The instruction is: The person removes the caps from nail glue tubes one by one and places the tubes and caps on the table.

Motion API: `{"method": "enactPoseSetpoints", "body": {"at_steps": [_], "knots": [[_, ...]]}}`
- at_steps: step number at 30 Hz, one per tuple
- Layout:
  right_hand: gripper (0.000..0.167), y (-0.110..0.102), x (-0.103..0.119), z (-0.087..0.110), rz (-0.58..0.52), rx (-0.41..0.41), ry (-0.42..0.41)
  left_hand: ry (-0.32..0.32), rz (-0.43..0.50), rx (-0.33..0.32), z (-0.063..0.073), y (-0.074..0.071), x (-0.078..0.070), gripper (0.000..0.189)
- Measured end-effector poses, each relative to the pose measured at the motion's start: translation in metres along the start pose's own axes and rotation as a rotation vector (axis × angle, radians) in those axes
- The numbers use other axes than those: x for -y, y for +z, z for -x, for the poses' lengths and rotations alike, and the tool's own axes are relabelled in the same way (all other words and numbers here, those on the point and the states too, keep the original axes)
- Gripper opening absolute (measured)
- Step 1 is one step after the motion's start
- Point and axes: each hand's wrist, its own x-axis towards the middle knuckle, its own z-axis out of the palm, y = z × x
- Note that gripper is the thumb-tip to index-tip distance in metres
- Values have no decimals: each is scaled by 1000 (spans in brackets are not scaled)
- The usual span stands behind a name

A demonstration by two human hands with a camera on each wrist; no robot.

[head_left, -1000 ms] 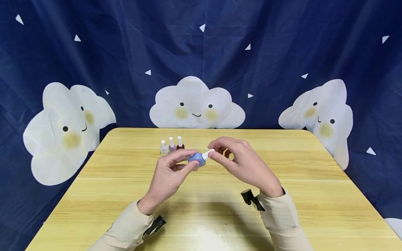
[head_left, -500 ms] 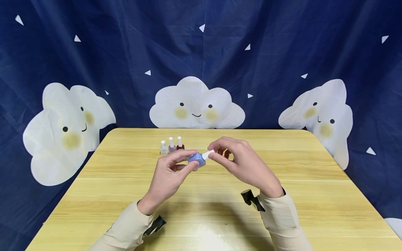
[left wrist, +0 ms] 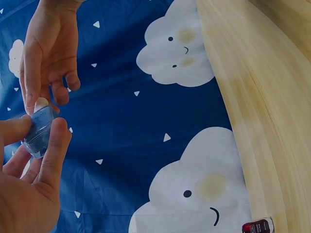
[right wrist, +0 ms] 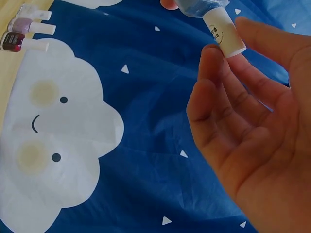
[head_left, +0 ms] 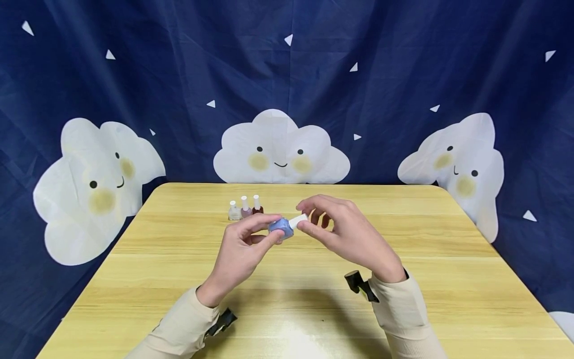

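Note:
Over the middle of the table my left hand (head_left: pixel 239 254) pinches a small nail polish bottle (head_left: pixel 281 228) of blue polish between thumb and fingers. The bottle is tilted, its white cap (head_left: pixel 298 221) pointing up and right. My right hand (head_left: pixel 347 232) has its thumb and fingers loosely about the cap, the index fingertip a little off it. In the right wrist view the whole cap (right wrist: pixel 223 31) shows between the thumb and fingers (right wrist: pixel 211 60); the thumb tip lies at its edge. The left wrist view shows the bottle (left wrist: pixel 41 128) between the left fingers.
Behind the left hand three nail polish bottles stand in a row: a clear one (head_left: pixel 233 212), a pale lilac one (head_left: pixel 245 209) and a dark red one (head_left: pixel 257 207). A dark blue curtain (head_left: pixel 381 99) with white clouds hangs behind the wooden table (head_left: pixel 430 224).
The right thumb and index finger have spread slightly from the cap, and more of the cap shows. The left hand and bottle have stayed in place.

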Motion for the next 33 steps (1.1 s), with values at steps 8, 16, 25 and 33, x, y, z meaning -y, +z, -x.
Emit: {"method": "enactPoseSetpoints", "body": {"at_steps": [8,16,25,33], "knots": [[9,0,0,-1,-3,10,38,0,15,3,0,0,0,27],[6,0,-1,-1,10,14,26,-2,5,3,0,0,0,27],[7,0,-1,-1,13,12,2,-4,2,5,0,0,1,28],[11,0,-1,0,0,16,3,-2,3,1,0,0,1,28]]}}
